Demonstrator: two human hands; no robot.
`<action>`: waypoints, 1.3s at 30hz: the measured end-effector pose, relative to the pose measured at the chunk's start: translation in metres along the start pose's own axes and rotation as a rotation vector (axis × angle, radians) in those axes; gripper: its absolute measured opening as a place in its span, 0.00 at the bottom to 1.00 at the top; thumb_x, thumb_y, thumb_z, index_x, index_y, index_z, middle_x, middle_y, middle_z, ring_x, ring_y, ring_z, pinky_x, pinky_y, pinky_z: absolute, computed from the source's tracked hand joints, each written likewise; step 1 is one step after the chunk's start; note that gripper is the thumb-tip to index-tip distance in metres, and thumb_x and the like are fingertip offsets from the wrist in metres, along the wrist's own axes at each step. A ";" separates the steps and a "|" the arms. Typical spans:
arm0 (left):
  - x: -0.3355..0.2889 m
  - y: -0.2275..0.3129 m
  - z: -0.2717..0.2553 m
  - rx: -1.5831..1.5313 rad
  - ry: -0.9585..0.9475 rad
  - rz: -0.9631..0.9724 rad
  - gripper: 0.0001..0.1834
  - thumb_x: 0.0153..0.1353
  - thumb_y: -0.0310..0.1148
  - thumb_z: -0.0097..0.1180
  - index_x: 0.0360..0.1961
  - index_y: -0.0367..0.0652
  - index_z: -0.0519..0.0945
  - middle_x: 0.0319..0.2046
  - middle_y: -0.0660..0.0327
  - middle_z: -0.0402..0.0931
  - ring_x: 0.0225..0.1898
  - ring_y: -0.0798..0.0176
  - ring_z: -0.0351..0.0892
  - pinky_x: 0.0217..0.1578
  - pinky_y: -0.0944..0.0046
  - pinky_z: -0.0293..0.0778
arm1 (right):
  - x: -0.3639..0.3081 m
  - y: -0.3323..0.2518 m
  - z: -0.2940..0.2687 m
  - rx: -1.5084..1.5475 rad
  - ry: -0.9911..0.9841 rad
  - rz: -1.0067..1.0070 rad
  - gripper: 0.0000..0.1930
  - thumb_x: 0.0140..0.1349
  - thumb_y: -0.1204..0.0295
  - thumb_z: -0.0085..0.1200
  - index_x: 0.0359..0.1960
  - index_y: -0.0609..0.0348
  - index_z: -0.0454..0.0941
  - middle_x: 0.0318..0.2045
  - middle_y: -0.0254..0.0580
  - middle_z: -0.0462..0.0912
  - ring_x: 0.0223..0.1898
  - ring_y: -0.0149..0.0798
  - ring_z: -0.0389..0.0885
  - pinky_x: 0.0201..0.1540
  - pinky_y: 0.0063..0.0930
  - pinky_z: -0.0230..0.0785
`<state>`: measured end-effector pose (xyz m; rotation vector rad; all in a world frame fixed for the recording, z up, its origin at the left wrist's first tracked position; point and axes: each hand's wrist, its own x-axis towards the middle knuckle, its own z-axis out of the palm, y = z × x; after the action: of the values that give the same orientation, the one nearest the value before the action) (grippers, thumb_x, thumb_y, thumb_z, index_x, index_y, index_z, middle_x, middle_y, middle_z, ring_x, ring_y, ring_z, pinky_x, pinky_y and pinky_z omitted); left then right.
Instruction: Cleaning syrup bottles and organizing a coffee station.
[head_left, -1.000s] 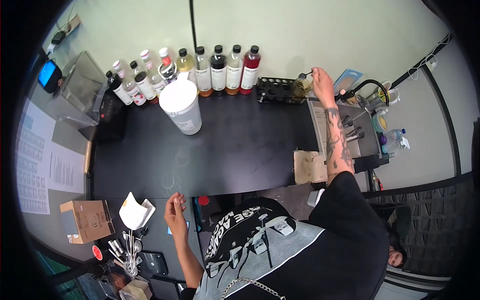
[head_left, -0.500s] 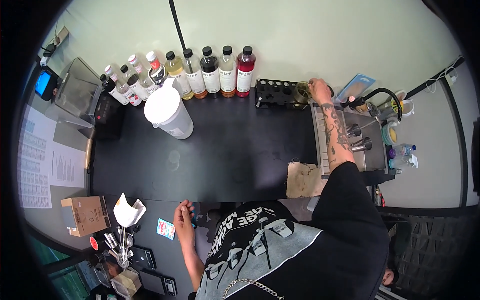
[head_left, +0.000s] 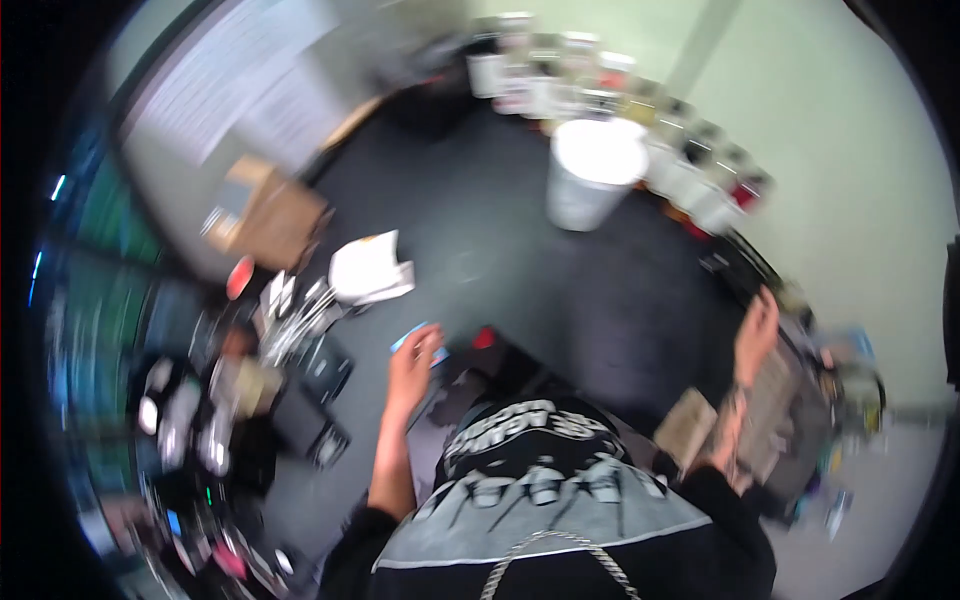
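The whole view is smeared by motion. My left hand hovers over or beside a small blue packet on the dark counter, its fingers loosely bent and seemingly holding nothing. Whether it touches the packet cannot be told. At the right, my right hand has its fingers stretched out, with nothing seen in it. It is just beside the black rack and near the sink area. A white lidded pitcher stands upright at the far middle of the counter.
Several bottles line the wall behind the pitcher. A tan cloth lies by the right forearm. On the left are a white folded item, a cardboard box, utensils and a black scale.
The view has swung left. My right hand has left the greenish container at the rack and drawn back. The blue packet now appears partly behind my left hand.
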<state>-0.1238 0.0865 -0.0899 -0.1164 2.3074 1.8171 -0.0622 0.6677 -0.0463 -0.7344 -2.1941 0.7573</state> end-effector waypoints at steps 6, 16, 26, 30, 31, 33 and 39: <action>0.039 0.006 -0.102 0.416 0.346 0.154 0.16 0.69 0.38 0.60 0.52 0.39 0.83 0.42 0.49 0.85 0.44 0.52 0.85 0.45 0.57 0.78 | -0.076 -0.072 0.054 0.022 -0.477 -0.019 0.14 0.77 0.69 0.52 0.59 0.58 0.80 0.30 0.30 0.79 0.31 0.24 0.73 0.36 0.22 0.69; 0.159 -0.130 -0.308 1.250 0.183 0.144 0.06 0.59 0.32 0.61 0.35 0.42 0.82 0.33 0.48 0.83 0.37 0.40 0.84 0.37 0.43 0.77 | -0.097 -0.203 0.079 0.038 -0.605 -0.070 0.12 0.72 0.69 0.56 0.53 0.55 0.84 0.40 0.50 0.87 0.36 0.38 0.87 0.42 0.30 0.77; 0.176 -0.081 -0.297 1.305 0.259 0.284 0.11 0.71 0.37 0.55 0.43 0.38 0.79 0.40 0.45 0.83 0.43 0.38 0.81 0.42 0.47 0.76 | -0.126 -0.169 0.060 0.119 -0.488 -0.089 0.11 0.72 0.69 0.54 0.51 0.58 0.83 0.40 0.45 0.87 0.39 0.44 0.86 0.43 0.33 0.77; 0.140 0.012 -0.245 0.821 0.360 0.200 0.10 0.72 0.31 0.56 0.47 0.36 0.79 0.43 0.49 0.85 0.42 0.55 0.86 0.42 0.58 0.80 | -0.133 -0.185 0.053 0.188 -0.531 -0.110 0.11 0.72 0.69 0.55 0.50 0.58 0.84 0.40 0.44 0.88 0.40 0.41 0.87 0.43 0.32 0.77; 0.134 0.020 -0.226 0.824 0.362 0.205 0.10 0.72 0.31 0.56 0.47 0.36 0.79 0.43 0.49 0.85 0.42 0.55 0.86 0.42 0.58 0.80 | -0.136 -0.191 0.055 0.247 -0.557 -0.098 0.11 0.72 0.68 0.55 0.50 0.58 0.84 0.40 0.44 0.88 0.40 0.40 0.88 0.44 0.32 0.77; 0.121 0.041 -0.166 0.084 0.221 0.356 0.10 0.74 0.33 0.55 0.45 0.36 0.81 0.44 0.53 0.86 0.44 0.63 0.85 0.45 0.61 0.82 | -0.145 -0.195 0.063 0.369 -0.663 -0.037 0.12 0.72 0.67 0.57 0.52 0.57 0.84 0.41 0.41 0.88 0.42 0.37 0.87 0.45 0.31 0.78; 0.028 0.099 0.066 -0.505 -0.196 0.151 0.09 0.74 0.31 0.56 0.48 0.37 0.77 0.48 0.53 0.83 0.48 0.62 0.85 0.47 0.67 0.84 | -0.151 -0.204 0.053 0.566 -0.851 -0.124 0.21 0.73 0.63 0.57 0.64 0.56 0.76 0.43 0.42 0.86 0.42 0.34 0.85 0.46 0.27 0.80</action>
<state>-0.1621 0.1763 -0.0162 0.1599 1.7281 2.3319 -0.0677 0.4126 -0.0001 0.0499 -2.4796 1.7571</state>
